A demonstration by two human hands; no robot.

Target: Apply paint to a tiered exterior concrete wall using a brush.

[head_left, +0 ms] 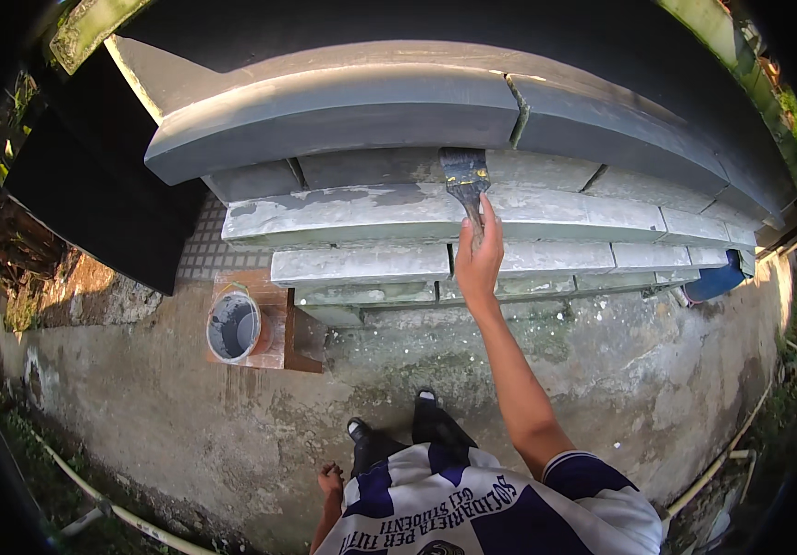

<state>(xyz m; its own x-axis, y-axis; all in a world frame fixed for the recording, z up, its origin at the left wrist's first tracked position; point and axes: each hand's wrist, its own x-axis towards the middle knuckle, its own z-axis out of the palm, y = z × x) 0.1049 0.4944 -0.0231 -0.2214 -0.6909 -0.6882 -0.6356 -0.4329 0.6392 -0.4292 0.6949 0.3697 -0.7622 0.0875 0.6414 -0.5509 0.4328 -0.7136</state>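
Observation:
My right hand [479, 259] reaches forward, closed around the handle of a wide, paint-caked paintbrush [468, 180]. The brush's dark bristles lie against the upright face beneath the top ledge [343, 111] of the steps. Grey paint coats that ledge and the riser left of the brush, while the riser [546, 171] to the right looks paler. Below it, the whitish step [371, 217] has uneven grey patches along its left part. Low at my left side, my left hand [329, 479] hangs with its fingers curled and nothing visible in it.
A bucket [235, 324] with grey paint inside stands on a wooden box [299, 338] left of the lower steps. A blue object [717, 279] sits at the steps' right end. A dark panel [103, 176] rises at left. Stained concrete floor [186, 435] surrounds my feet; pipes [130, 518] border it.

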